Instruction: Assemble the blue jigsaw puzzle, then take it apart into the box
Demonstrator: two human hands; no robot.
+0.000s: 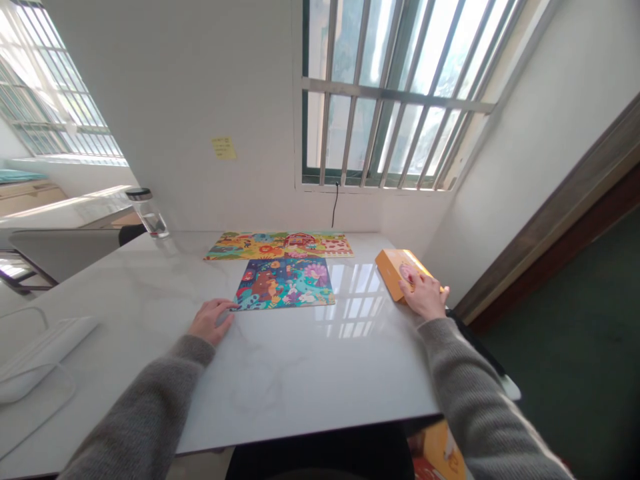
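Observation:
My left hand [213, 320] lies low on the table, fingers loosely stretched out, with the fingertips at the near left corner of a dark blue puzzle [287, 283] printed with animals. Behind it, along the wall, lies a longer puzzle [273, 247] with a lion and a red barn; the two are flat and close together. On the right side of the table, my right hand [425, 293] spans the near end of an orange box [393, 267], its fingers over the top and around the edges. The near end of the box is partly hidden by the hand.
The glossy white table [300, 373] meets the wall behind. A clear bottle [150, 213] with a dark lid stands at the back left. A white keyboard [45, 353] and cable lie at the left. An orange package [445, 450] sits below the front edge.

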